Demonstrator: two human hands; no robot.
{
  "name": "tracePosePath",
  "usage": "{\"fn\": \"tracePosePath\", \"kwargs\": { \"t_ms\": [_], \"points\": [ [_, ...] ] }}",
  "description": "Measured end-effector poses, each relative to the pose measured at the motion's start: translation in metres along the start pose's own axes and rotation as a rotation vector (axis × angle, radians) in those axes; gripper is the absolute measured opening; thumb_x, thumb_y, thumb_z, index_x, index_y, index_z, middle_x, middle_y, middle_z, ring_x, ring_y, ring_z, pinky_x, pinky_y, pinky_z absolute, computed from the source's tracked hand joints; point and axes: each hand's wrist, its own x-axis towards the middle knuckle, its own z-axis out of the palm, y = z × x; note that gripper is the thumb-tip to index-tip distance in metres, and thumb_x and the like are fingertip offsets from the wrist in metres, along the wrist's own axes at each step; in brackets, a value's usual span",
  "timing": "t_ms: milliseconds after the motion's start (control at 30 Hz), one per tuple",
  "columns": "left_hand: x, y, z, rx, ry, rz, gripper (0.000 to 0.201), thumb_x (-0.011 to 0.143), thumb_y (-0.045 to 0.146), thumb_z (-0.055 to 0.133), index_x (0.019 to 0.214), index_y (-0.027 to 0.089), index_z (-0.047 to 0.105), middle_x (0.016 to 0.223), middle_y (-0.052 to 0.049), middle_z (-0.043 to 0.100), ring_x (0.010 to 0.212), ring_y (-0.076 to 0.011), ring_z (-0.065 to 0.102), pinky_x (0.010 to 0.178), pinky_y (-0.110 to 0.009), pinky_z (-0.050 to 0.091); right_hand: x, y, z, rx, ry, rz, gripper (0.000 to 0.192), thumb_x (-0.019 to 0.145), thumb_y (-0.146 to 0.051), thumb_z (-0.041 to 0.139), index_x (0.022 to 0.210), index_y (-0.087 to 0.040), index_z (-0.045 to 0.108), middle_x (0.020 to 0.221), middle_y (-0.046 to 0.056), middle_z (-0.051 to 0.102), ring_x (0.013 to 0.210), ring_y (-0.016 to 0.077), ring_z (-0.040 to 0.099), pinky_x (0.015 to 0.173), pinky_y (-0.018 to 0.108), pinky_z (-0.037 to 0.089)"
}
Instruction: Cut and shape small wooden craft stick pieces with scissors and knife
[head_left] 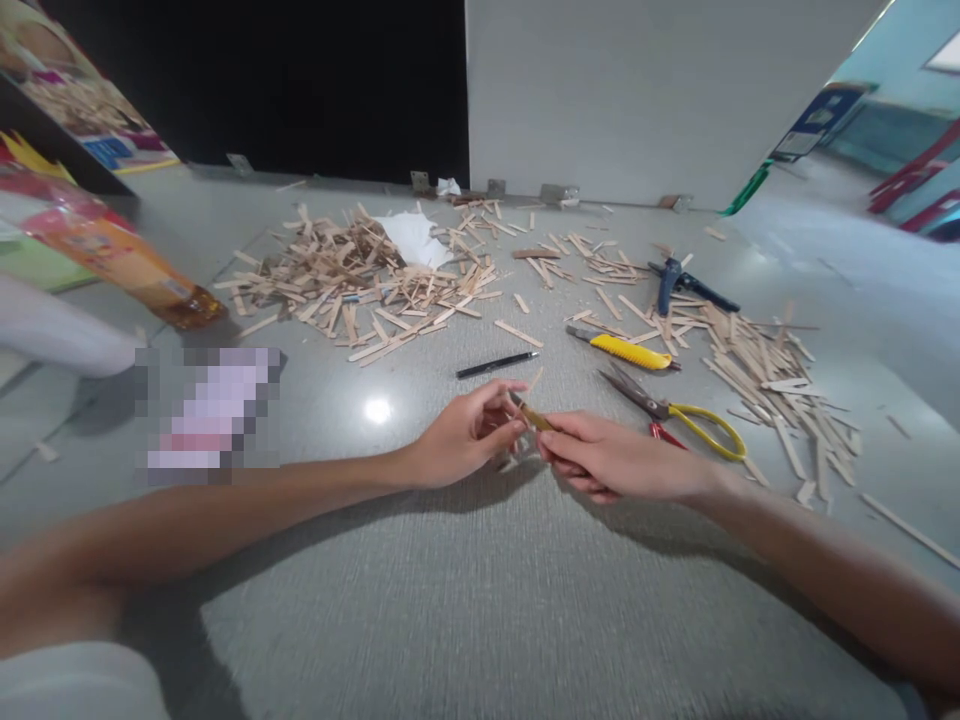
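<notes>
My left hand [466,436] and my right hand [615,462] meet low over the grey floor, fingertips together. Between them they pinch a small wooden stick piece [534,414], held at a slant; each hand grips one end. A thin stick [534,380] lies just beyond the fingers. Scissors with yellow and red handles [675,412] lie right behind my right hand. A black pen [496,364] lies a little beyond my left hand.
A big heap of wooden sticks [352,285] spreads at the back left, a white paper [412,238] on it. More sticks [780,385] lie at the right with a yellow utility knife [626,350] and a blue glue gun [679,283]. An orange packet [120,262] lies at left.
</notes>
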Motion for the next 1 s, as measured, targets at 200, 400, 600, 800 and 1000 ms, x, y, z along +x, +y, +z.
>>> {"fn": "tracePosePath", "kwargs": {
  "t_ms": [200,400,600,800,1000],
  "points": [
    [-0.001,0.006,0.002,-0.310,-0.123,-0.135,0.046,0.092,0.043,0.080,0.125,0.021,0.055,0.092,0.000,0.070,0.067,-0.0130,0.068,0.065,-0.028,0.056,-0.003,-0.004,-0.001,-0.475,0.120,-0.150,0.037,0.109,-0.037,0.044,0.079,-0.023,0.059,0.077,0.001,0.062,0.072,0.0186,0.059,0.067,0.031,0.043],
    [-0.004,0.010,0.001,-0.337,-0.212,-0.162,0.027,0.098,0.032,0.074,0.100,0.024,0.049,0.079,0.005,0.065,0.066,-0.0128,0.068,0.063,-0.025,0.052,0.004,0.000,-0.011,-0.684,0.068,-0.297,0.038,0.106,-0.037,0.039,0.071,-0.025,0.046,0.072,0.001,0.056,0.070,0.0202,0.054,0.071,0.035,0.039],
    [-0.004,0.006,0.002,-0.387,-0.156,-0.116,0.030,0.101,0.032,0.074,0.100,0.024,0.045,0.091,-0.001,0.073,0.071,-0.0131,0.075,0.068,-0.027,0.059,-0.003,-0.005,-0.038,-0.831,0.064,-0.271,0.037,0.104,-0.036,0.041,0.069,-0.025,0.041,0.065,-0.002,0.050,0.063,0.0184,0.048,0.069,0.034,0.038],
    [0.001,0.003,0.000,-0.323,-0.044,-0.081,0.033,0.107,0.052,0.063,0.103,0.021,0.052,0.092,-0.006,0.076,0.071,-0.0186,0.079,0.061,-0.028,0.062,-0.011,0.007,-0.069,-1.008,0.452,-0.183,0.043,0.111,-0.041,0.036,0.090,-0.021,0.068,0.096,0.014,0.077,0.092,0.0316,0.072,0.082,0.043,0.052],
    [0.003,0.001,-0.006,-0.170,0.046,-0.002,0.038,0.104,0.052,0.067,0.093,0.016,0.075,0.085,-0.005,0.072,0.075,-0.0146,0.068,0.069,-0.025,0.054,-0.001,0.014,-0.061,-1.081,0.577,-0.194,0.038,0.110,-0.031,0.046,0.136,-0.018,0.070,0.137,0.018,0.078,0.122,0.0350,0.074,0.102,0.046,0.057]
  ]
}}
